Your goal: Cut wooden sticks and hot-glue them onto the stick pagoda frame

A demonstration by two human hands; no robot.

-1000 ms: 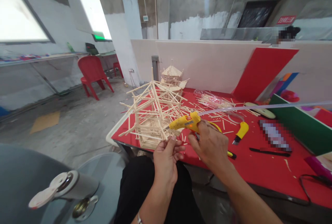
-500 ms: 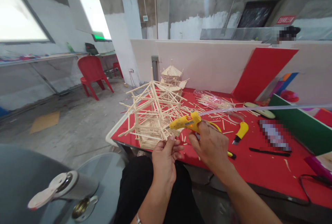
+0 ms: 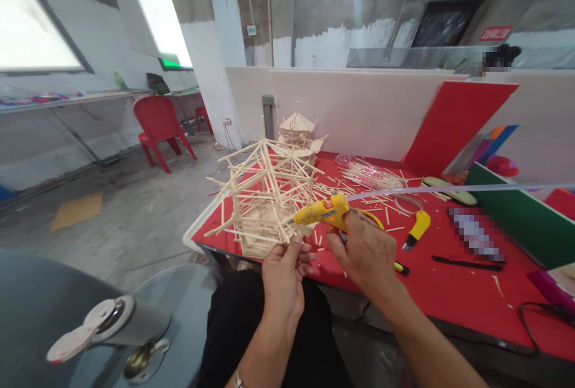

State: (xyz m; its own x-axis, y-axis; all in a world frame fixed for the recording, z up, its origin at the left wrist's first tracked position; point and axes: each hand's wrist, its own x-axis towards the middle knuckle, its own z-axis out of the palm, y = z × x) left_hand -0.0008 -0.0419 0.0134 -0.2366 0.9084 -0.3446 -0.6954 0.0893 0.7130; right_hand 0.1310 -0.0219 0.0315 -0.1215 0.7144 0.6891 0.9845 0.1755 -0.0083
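Head view: little has changed; the right hand, wrapped round the glue gun, keeps its tip by the stick house on the red table; the left hand pinches there, contents hidden, so work seemingly remains at that corner.

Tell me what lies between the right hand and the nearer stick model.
In the head view, the yellow glue gun, gripped by the right hand, nozzle toward the model.
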